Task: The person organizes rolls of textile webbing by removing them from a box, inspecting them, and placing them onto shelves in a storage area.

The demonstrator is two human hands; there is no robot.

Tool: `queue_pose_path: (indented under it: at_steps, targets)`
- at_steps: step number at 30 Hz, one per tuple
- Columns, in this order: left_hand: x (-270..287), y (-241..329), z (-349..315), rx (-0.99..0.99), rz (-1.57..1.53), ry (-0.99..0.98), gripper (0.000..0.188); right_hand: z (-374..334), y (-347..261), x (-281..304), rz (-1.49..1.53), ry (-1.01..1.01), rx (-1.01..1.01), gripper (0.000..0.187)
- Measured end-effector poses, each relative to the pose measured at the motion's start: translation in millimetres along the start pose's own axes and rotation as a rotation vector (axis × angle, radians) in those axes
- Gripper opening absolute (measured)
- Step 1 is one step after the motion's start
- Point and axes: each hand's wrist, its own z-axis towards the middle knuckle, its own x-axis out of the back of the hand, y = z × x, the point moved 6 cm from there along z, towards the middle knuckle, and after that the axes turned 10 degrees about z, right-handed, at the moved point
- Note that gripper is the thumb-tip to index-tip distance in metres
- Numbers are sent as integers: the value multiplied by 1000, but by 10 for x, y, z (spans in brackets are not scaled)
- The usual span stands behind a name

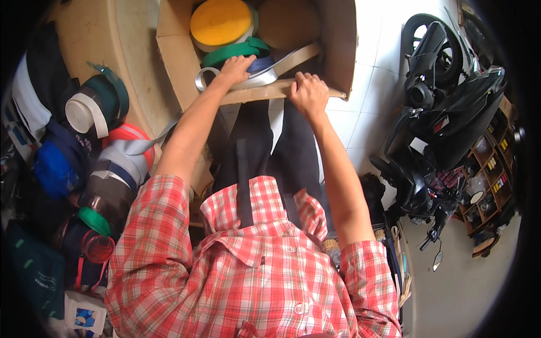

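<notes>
An open cardboard box (pixel 174 50) stands in front of me, holding rolls of webbing tape. A large yellow roll (pixel 220 21) lies at its top, with a green roll (pixel 231 52) and a tan strap (pixel 298 56) below it. My left hand (pixel 235 69) reaches over the near edge of the box and rests on a grey strap (pixel 256 80) beside the green roll. My right hand (pixel 309 93) grips the near cardboard flap (pixel 265 90). Black straps hang down below the box toward my checked shirt.
Piled at my left are more tape rolls: white and green (pixel 93 107), orange and grey (pixel 127 149), blue (pixel 53 169). A black motor scooter (pixel 439 112) stands on the white tiled floor at the right, with a shelf (pixel 490 169) of small goods behind it.
</notes>
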Motion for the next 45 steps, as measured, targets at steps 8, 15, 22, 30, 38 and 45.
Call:
queue_pose_path:
  at_steps: [8,15,22,30,38,45]
  targets:
    - [445,-80,-225,-16,-141,120,49,-10,45,-9,-20,29,32,18]
    - [886,-63,-523,-14,-187,296,50,-39,89,-16,-4,-15,7,22]
    - [1689,153,-982,-28,-380,352,47,-71,190,-150,12,-204,-99,36]
    - [2437,185,-1646,183,-510,462,46,74,181,-12,527,-226,-285,36]
    - [2880,382,-2436,198,-433,501,47,274,-688,392,1086,-242,7,80]
    - [3215,585,-3148,145,-508,701,49,74,-1559,1160,1081,-419,287,66]
